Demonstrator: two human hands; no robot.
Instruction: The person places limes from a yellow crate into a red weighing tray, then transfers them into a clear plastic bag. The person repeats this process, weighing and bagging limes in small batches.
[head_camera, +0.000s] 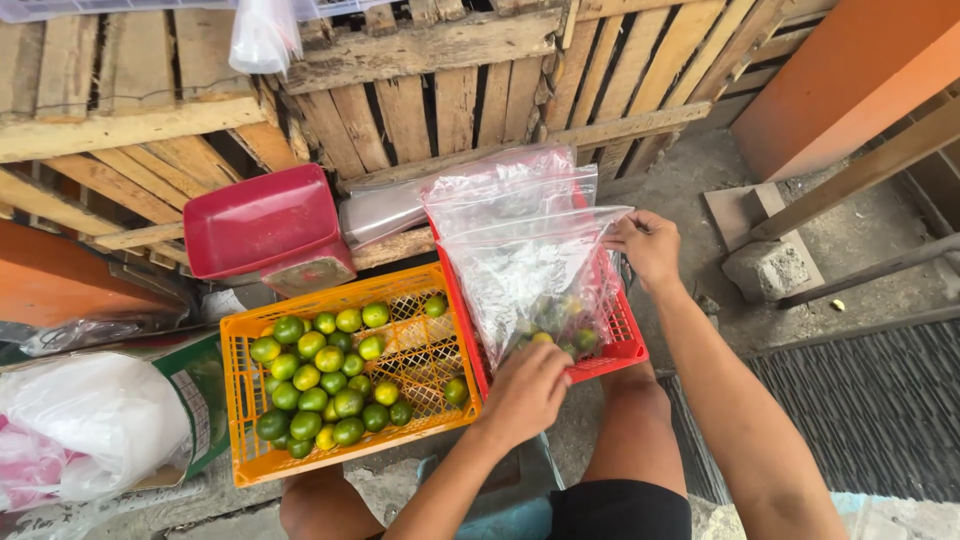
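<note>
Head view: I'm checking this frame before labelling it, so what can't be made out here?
- Red crate: its inside is mostly covered by the clear plastic bag.
- Fruit in the bag: blurred by crinkled plastic, so no count.
- Left hand: fingertips curl under, so its grip is unclear.
- Orange crate: the green fruits are piled, hiding the lower ones.
- Red scoop: its contents don't show.

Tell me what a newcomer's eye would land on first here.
First, the orange crate at lower left, half full of green limes. Next, the clear bag at centre over the red crate: the right hand holds its top corner and the left hand is at its bottom. A red scoop sits behind, against wooden pallets.
</note>
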